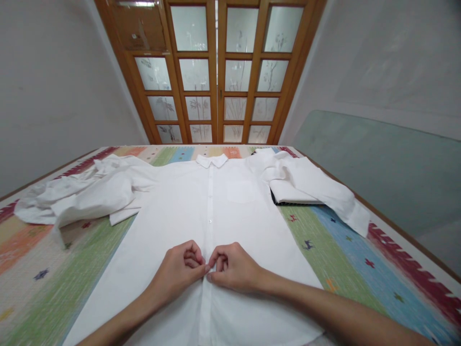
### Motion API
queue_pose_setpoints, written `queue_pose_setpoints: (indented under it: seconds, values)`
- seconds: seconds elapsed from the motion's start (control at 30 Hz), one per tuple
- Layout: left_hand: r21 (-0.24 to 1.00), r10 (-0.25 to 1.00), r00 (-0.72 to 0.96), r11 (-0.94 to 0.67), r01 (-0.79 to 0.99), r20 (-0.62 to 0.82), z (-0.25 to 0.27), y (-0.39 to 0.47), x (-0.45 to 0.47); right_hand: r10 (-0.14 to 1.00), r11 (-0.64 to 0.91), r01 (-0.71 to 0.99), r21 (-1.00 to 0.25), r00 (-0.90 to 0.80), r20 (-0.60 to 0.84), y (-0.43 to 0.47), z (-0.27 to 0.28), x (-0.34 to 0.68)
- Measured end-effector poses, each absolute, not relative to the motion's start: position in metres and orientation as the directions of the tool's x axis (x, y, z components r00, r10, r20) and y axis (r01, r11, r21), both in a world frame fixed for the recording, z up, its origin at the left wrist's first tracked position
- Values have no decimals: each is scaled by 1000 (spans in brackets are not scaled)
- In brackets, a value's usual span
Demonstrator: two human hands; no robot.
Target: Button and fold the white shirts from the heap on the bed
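A white button-up shirt [173, 202] lies flat, front side up, its collar [212, 160] at the far end and its hem toward me. Both hands meet at the front placket, low on the shirt. My left hand [182, 264] pinches the placket edge between thumb and index finger. Just beside it, my right hand [236, 266] pinches the same strip from the other side, fingers curled. A button [210, 221] shows on the placket above my hands. Whatever sits right between the fingertips is hidden. The right-hand sleeve [324, 185] stretches outward, partly over folded white cloth.
More crumpled white cloth [90, 190] lies at the left by the other sleeve. A colourful striped cloth [345, 245] covers the table. Walls flank the table, with a pale green panel [378, 168] at right and wooden glass-paned doors [218, 72] beyond.
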State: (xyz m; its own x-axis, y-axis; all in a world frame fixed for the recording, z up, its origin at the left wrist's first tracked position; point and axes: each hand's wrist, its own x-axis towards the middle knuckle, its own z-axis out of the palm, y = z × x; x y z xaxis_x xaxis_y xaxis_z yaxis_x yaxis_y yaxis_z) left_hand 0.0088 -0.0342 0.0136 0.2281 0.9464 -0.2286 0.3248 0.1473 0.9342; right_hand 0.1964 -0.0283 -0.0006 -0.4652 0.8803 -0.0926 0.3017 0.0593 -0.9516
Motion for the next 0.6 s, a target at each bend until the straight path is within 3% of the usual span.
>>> queue_pose_setpoints:
  seconds: [0.2,0.6]
  values:
    - [936,967,216,58,347,-139,15,-40,10,860,27,275,-961,-497,-118,-27,0,197]
    - [948,981,146,78,309,-129,18,-43,14,885,48,316,-947,-453,-107,-28,-2,194]
